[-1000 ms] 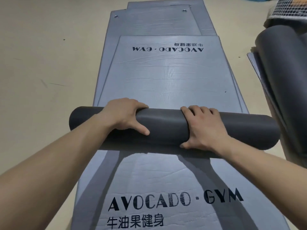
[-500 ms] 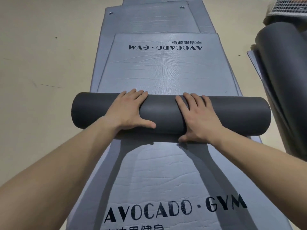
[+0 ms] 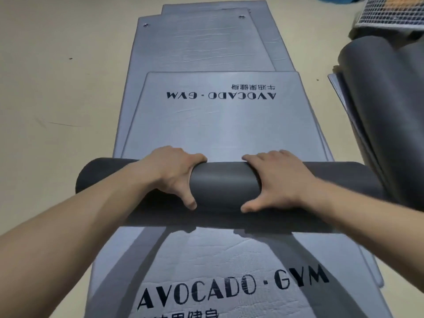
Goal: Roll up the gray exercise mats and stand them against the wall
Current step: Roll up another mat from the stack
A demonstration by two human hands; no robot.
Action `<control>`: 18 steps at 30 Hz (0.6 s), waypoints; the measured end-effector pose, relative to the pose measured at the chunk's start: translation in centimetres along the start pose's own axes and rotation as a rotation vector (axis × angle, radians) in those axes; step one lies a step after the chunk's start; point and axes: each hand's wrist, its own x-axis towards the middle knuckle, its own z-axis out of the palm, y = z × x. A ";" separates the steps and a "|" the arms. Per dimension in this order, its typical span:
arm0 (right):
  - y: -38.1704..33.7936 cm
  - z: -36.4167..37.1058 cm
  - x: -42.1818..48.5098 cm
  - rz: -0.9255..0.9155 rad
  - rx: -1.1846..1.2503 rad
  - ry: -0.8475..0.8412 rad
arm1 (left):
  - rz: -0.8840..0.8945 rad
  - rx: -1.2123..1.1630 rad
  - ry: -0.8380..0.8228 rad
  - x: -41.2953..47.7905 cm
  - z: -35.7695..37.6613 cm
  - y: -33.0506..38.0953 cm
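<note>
A dark gray roll of mat lies across the middle of the view, partly rolled. Its flat unrolled part, printed AVOCADO · GYM upside down, stretches away from me. My left hand grips the roll left of its middle, fingers curled over the far side and thumb on the near side. My right hand grips it the same way right of the middle. Under the roll lies another flat gray mat with AVOCADO · GYM print near me.
More flat gray mats with metal eyelets lie stacked at the far end. At the right edge sits another dark gray rolled mat on flat sheets. A white wire-mesh basket is at the top right. Beige floor spreads to the left.
Both hands went from lying flat on top of the roll to curling around it, fingers over the far side. The view has tilted so the roll sits lower in frame.
</note>
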 end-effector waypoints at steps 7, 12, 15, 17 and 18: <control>-0.1 2.3 -1.2 0.028 -0.164 0.201 | -0.069 -0.127 0.156 -1.1 1.0 -0.5; 2.2 -3.7 3.5 0.041 0.081 -0.096 | -0.107 0.196 0.573 -2.7 4.9 -0.1; 2.2 -3.1 4.9 0.037 0.021 -0.009 | -0.149 0.183 0.544 -1.3 5.3 -0.7; 1.3 -0.5 4.1 0.078 -0.112 0.202 | -0.128 0.126 0.504 -0.3 3.9 -1.6; 0.7 1.2 3.5 0.085 -0.169 0.282 | -0.116 0.092 0.470 0.3 3.0 -2.2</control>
